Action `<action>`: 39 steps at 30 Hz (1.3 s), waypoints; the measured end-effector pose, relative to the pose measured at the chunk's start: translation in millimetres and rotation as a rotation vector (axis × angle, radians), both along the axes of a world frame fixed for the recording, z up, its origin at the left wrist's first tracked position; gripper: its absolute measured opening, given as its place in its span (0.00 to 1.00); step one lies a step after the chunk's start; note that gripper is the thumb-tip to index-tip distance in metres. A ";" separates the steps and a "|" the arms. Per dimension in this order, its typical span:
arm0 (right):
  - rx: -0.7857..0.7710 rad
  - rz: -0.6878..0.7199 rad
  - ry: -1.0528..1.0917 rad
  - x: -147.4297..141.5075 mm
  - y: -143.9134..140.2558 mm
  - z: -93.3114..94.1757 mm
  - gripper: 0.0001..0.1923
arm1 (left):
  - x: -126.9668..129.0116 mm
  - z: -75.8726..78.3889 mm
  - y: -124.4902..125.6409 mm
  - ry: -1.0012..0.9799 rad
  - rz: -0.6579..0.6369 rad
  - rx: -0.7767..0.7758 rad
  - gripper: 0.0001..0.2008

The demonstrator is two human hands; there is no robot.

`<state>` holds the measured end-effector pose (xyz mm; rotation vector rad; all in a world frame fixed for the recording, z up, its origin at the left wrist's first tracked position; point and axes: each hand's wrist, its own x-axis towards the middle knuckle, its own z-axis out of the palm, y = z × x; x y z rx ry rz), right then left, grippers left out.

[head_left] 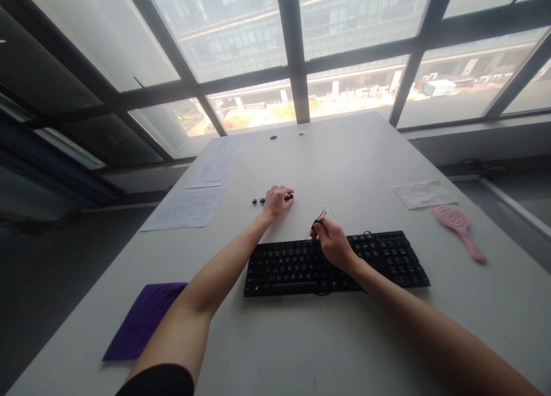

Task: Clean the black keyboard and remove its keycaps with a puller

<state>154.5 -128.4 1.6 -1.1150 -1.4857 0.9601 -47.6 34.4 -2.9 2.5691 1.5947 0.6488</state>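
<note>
The small black keycaps sit in a row on the table, just behind the black keyboard. The left hand rests on them, fingers curled. The right hand pinches a wire key puller over the keyboard. Best to keep the caps together and pull straight up, gently.

We see a purple cloth near the table's front-left edge, printed paper sheets along its left edge, a white tissue toward the right edge, and a pink hairbrush just beside it. Two round grommet holes sit near the far edge, below the windows.
</note>
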 end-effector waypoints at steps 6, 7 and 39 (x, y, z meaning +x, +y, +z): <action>0.008 -0.004 0.000 0.0 0.9 -2.2 0.14 | -1.5 0.8 0.8 -0.003 -0.007 -0.001 0.11; 0.009 -0.006 0.002 0.0 0.9 -2.4 0.14 | -2.1 1.0 1.2 -0.003 -0.007 -0.002 0.11; 0.015 -0.003 -0.024 0.0 0.7 0.3 0.15 | -4.3 1.6 1.3 0.005 -0.022 -0.024 0.21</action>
